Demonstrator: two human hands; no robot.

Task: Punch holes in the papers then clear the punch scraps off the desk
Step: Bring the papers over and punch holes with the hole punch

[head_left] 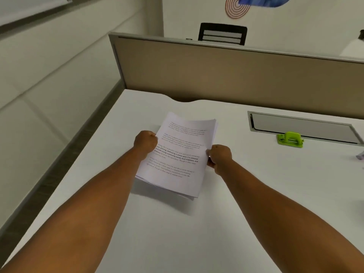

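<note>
A stack of white printed papers (177, 154) is held a little above the white desk (256, 194), casting a shadow beneath its near edge. My left hand (145, 142) grips the stack's left edge, fingers closed on it. My right hand (219, 157) grips the right edge. A green hole punch (290, 139) stands on the desk to the right, well apart from both hands. No punch scraps are visible.
A grey cable hatch (303, 125) is set into the desk behind the punch. A beige partition (236, 75) closes the desk's far side, with a black chair (222, 34) beyond it. A small object (360, 155) shows at the right edge.
</note>
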